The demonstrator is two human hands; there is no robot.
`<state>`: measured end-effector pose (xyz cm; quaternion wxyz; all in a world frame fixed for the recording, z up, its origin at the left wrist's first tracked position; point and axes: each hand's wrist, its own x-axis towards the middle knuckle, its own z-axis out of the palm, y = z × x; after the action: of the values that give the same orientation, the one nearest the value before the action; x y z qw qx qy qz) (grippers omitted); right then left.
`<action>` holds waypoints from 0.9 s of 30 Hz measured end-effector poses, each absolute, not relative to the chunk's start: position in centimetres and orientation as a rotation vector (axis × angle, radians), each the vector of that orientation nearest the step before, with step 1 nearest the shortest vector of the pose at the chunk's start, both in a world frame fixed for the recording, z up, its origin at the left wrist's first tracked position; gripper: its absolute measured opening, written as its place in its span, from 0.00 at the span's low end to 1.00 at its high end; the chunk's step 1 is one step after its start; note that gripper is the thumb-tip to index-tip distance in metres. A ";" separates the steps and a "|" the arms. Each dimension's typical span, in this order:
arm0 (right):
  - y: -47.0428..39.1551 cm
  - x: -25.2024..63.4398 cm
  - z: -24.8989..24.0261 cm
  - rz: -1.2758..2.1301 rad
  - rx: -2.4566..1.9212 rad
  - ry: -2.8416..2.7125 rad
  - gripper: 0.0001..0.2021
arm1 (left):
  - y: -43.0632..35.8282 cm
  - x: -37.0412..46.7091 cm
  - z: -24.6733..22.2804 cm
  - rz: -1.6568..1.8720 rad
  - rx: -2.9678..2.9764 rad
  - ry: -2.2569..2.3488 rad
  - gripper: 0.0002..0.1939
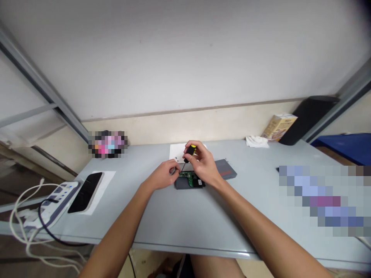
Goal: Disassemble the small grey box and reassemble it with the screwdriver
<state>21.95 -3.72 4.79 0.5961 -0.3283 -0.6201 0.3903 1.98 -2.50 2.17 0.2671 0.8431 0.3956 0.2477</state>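
Observation:
A small electronic device [189, 187] lies opened on the desk, its green circuit board [190, 180] and a black part showing in a dark grey casing. My right hand [203, 164] grips a black and yellow screwdriver [191, 151], tilted, its shaft pointing down to the board's upper left. At the device's left edge, my left hand [166, 175] is closed, fingertips pinched close to the screwdriver tip; what they hold, if anything, is hidden. Partly behind my right hand lies a flat grey cover [228, 168] with reddish print. White paper [174, 150] with small dark bits lies behind.
On the left are a phone [86, 192] on white paper and a power strip [55, 204] with tangled cables. A carton [278, 127], crumpled tissue [257, 141] and a black cylindrical object [308, 119] stand at the back right. Blurred-out items lie at both sides.

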 end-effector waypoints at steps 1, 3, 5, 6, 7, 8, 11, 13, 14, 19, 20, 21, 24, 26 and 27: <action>-3.7 22.0 4.8 0.902 -0.765 -1.441 0.10 | -2.5 2.0 2.2 0.667 2.276 1.069 0.06; -3.7 22.0 4.8 0.896 -0.764 -1.441 0.10 | -2.5 2.0 2.2 0.660 2.276 1.076 0.06; -3.7 22.1 4.8 0.898 -0.768 -1.447 0.10 | -2.5 2.0 2.1 0.656 2.279 1.083 0.06; -3.8 22.1 4.8 0.902 -0.770 -1.456 0.10 | -2.5 2.0 2.1 0.657 2.282 1.085 0.06; -3.8 22.1 4.9 0.904 -0.770 -1.472 0.09 | -2.5 1.9 2.1 0.656 2.284 1.085 0.06; -3.9 22.2 4.9 0.899 -0.770 -1.494 0.09 | -2.5 1.9 2.1 0.657 2.285 1.084 0.06; -4.1 22.2 5.2 0.824 -0.780 -1.548 0.09 | -2.6 1.9 2.1 0.659 2.278 1.092 0.06; -4.1 22.2 5.4 0.772 -0.787 -1.548 0.06 | -2.6 2.0 2.1 0.656 2.275 1.097 0.06; -4.0 22.2 5.4 0.772 -0.783 -1.544 0.06 | -2.7 2.0 2.2 0.657 2.278 1.094 0.07; -3.6 22.5 5.3 0.974 -0.678 -1.541 0.12 | -2.7 2.2 2.4 0.664 2.296 1.067 0.08; -3.6 22.5 5.3 0.982 -0.686 -1.531 0.11 | -2.6 2.2 2.3 0.660 2.296 1.072 0.08; -3.5 22.5 5.2 0.972 -0.707 -1.516 0.10 | -2.6 2.2 2.3 0.658 2.295 1.077 0.08; -3.4 22.6 5.2 0.962 -0.748 -1.480 0.08 | -2.5 2.1 2.0 0.666 2.295 1.077 0.08; -3.3 22.8 5.0 1.016 -0.703 -1.475 0.10 | -2.5 2.1 2.0 0.668 2.302 1.068 0.08; -3.2 22.8 4.9 1.037 -0.676 -1.476 0.11 | -2.5 2.1 2.0 0.666 2.306 1.068 0.08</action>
<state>22.85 -3.19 4.90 0.5711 -0.2882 -0.6290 0.4418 2.11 -2.50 2.03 0.2544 0.8489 0.3931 0.2453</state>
